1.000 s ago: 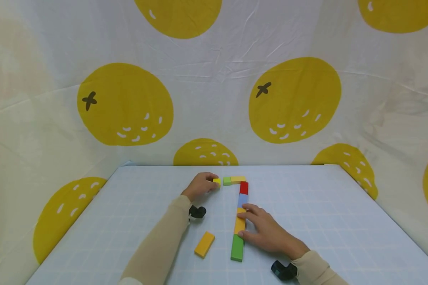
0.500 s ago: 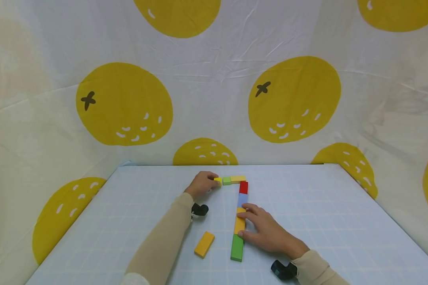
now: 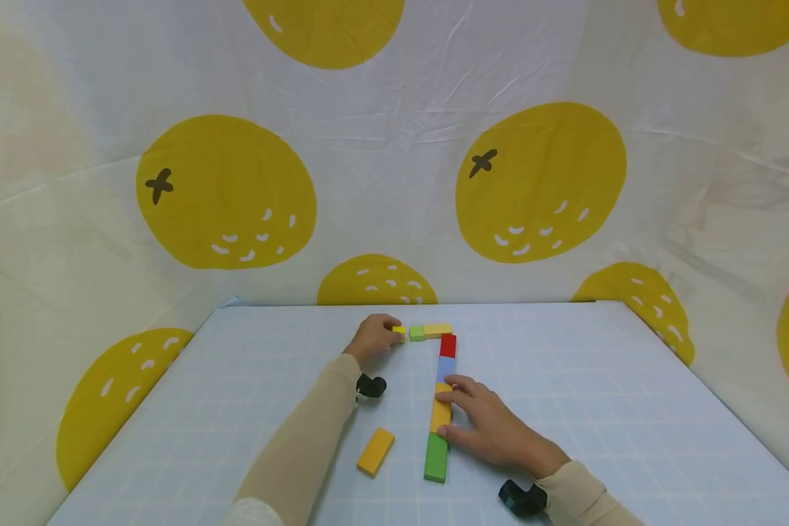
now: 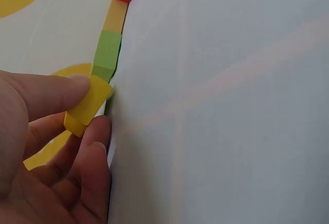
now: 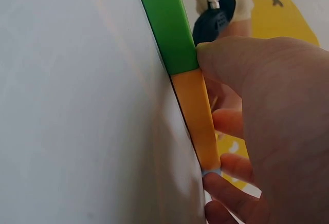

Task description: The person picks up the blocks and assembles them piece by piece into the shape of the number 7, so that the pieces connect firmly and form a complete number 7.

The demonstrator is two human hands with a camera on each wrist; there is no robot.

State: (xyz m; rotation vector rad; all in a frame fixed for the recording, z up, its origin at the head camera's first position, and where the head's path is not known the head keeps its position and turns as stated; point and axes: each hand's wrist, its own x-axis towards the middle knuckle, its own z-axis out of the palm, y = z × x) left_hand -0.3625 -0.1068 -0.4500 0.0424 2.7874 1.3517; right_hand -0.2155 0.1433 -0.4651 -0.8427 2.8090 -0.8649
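Observation:
At the far end of the table, my left hand (image 3: 372, 340) pinches a small yellow block (image 4: 91, 100) between thumb and fingers. Just beyond it in the left wrist view lies a light green block (image 4: 108, 49). That one adjoins a pale yellow block (image 3: 437, 331). From there a row runs toward me: a red block (image 3: 448, 345), a blue block (image 3: 446, 367), an orange block (image 3: 440, 418) and a long green block (image 3: 436, 459). My right hand (image 3: 493, 427) rests against this row with loosely spread fingers, its thumb at the seam between green and orange.
A separate orange block (image 3: 375, 452) lies at an angle left of the row, beside my left forearm. The pale checked tablecloth (image 3: 565, 380) reaches back to a white curtain (image 3: 388, 190) printed with big yellow fruit. A dark wrist device (image 3: 523, 499) sits at my right cuff.
My left hand has shifted very slightly toward the light green block, still pinching the yellow block. My right hand and the row stay in place; the head view has drifted a little.

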